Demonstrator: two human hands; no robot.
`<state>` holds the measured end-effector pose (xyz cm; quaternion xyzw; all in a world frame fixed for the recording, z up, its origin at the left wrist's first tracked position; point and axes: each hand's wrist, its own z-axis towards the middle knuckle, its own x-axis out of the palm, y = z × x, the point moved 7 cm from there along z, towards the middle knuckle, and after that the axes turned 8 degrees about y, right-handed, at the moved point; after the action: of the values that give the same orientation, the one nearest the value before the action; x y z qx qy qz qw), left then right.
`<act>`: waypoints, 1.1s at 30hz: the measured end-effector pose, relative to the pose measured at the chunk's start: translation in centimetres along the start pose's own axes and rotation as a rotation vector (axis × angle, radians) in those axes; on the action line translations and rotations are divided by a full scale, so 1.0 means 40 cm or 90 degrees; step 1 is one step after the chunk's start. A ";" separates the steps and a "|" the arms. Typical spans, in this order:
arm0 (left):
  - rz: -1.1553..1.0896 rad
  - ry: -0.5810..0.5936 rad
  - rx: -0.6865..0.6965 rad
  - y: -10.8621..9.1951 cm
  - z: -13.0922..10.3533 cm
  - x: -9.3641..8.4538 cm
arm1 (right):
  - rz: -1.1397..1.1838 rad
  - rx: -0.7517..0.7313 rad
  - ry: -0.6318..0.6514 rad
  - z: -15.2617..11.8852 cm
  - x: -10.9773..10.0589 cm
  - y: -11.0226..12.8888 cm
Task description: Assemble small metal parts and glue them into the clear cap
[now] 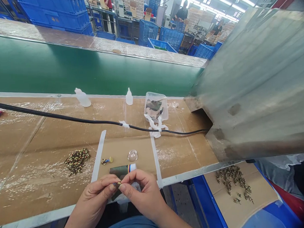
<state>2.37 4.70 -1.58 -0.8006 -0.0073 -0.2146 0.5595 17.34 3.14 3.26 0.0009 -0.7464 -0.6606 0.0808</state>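
My left hand and my right hand meet at the table's front edge. Their fingertips pinch a small dark and yellow piece from both sides; most of it is covered by the fingers. Just beyond lies a dark green roll with a striped band and white end, partly hidden by my hands. A small blue figurine with a yellow base lies on its side. To its right is a clear round dish. Further left sits a pile of small multicoloured pieces.
A black cable crosses the cardboard-covered table. Behind it are two white bottles and a clear tub with camouflage cloth. A green belt runs beyond. A metal housing blocks the right; small pieces lie below.
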 end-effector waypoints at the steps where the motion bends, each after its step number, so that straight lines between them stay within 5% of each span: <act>1: 0.006 0.007 0.000 -0.003 0.000 0.003 | 0.002 0.001 0.000 -0.001 0.000 -0.002; 33: 0.019 0.057 0.018 0.017 0.001 -0.005 | 0.008 0.006 0.005 -0.004 -0.006 -0.007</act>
<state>2.38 4.54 -2.29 -0.7822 0.0267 -0.2412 0.5739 17.57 2.98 2.96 -0.0003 -0.7492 -0.6565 0.0880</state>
